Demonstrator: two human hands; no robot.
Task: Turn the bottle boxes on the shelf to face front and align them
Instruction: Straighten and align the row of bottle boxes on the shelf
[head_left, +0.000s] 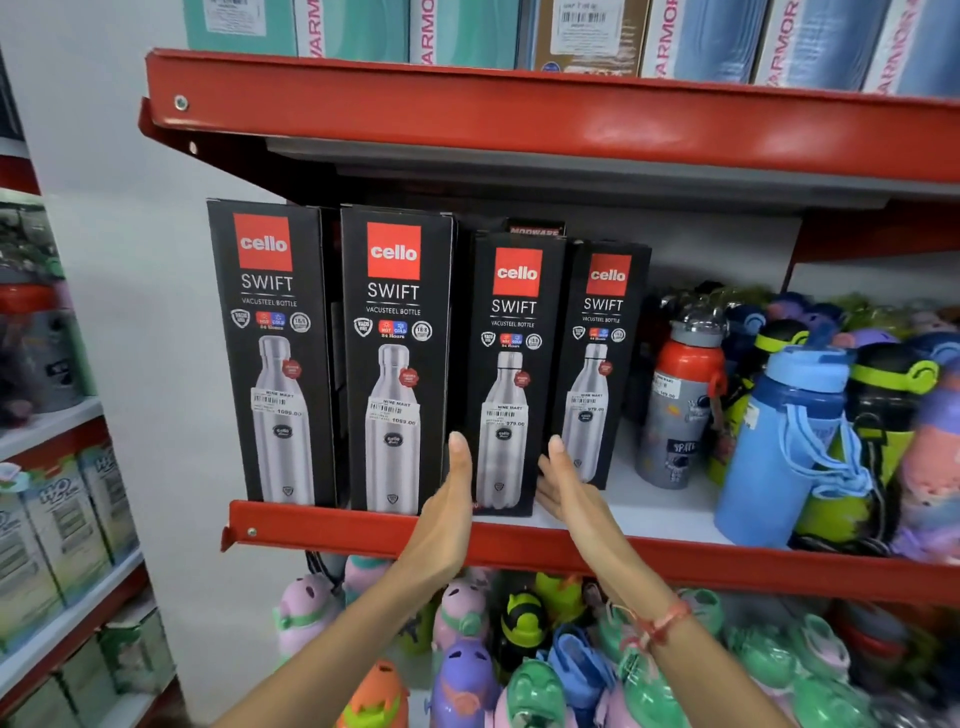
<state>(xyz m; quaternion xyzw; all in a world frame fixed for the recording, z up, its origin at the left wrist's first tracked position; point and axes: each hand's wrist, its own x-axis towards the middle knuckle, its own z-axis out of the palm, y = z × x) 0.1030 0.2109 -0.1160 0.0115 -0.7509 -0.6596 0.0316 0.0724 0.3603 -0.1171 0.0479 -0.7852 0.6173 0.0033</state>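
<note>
Flat, spread hands bracket the third Cello box — an uneven squeeze could tip it toward 3 o'clock.

Four black Cello Swift bottle boxes are seen standing upright along the front edge of the red-lipped shelf, fronts outward, each printed with a red logo square and a steel bottle. The two taller boxes, the first box and second box, are set side by side at left. The shorter third box is placed just beside them, with the fourth box set slightly further back and angled
</note>
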